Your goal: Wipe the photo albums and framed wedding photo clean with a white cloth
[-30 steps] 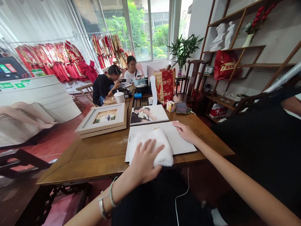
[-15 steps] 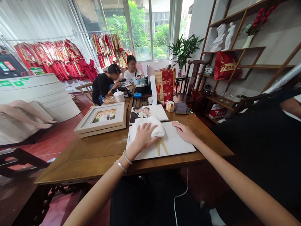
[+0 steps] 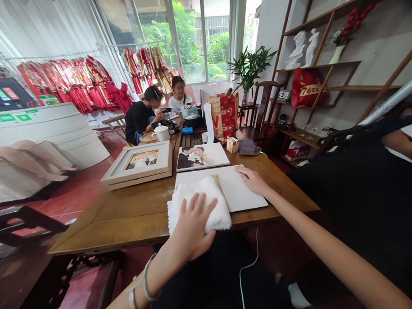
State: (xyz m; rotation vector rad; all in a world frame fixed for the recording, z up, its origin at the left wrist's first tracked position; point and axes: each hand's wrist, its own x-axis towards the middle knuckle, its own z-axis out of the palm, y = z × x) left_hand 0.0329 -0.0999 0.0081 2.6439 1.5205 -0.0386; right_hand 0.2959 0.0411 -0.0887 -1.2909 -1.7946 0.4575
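A folded white towel (image 3: pixel 201 199) lies over the left and near part of a white flat panel (image 3: pixel 244 191), reaching past the panel's near edge. My left hand (image 3: pixel 195 222) rests on top of the towel, palm down with its fingers spread. Over by the panel's right side, my right hand (image 3: pixel 252 179) lies on the surface, fingers stretched out and a ring on one. Part of a thin tan piece (image 3: pixel 217 179) shows beside the towel; the rest is covered. Just behind the panel lies a wedding photo print (image 3: pixel 204 155).
On the wooden table (image 3: pixel 127 216) stand a framed picture (image 3: pixel 138 163) at left, a white lidded mug (image 3: pixel 162 132), a paper bag (image 3: pixel 223 118), a small box (image 3: pixel 232 145) and a phone (image 3: pixel 249 147). Two people sit at the far end. A white cable (image 3: pixel 245 268) hangs below.
My left hand has slid the towel toward me across the panel to its near edge. The tan piece is now mostly covered. My right hand has stayed in place.
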